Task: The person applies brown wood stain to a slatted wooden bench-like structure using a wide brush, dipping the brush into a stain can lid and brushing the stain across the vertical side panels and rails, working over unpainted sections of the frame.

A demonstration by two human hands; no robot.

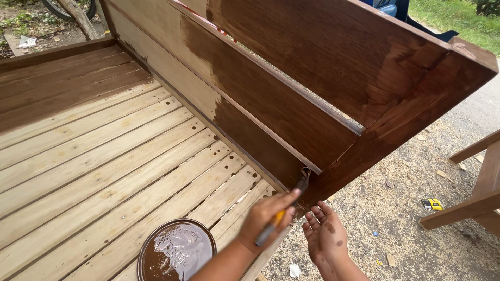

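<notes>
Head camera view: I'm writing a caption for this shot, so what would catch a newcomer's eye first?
The tall wooden backrest, its right part stained dark brown and its left part bare and pale. At its lower corner the left hand holds a brush to the wood, the stain-flecked right hand open beside it. An open can of brown stain sits on the bare slats.

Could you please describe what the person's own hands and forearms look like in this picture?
Both forearms are bare, with no sleeves, gloves, watch or rings in view. The right hand has dark brown stain blotches on its palm and wrist. The left hand shows no clear stains from this angle.
</notes>
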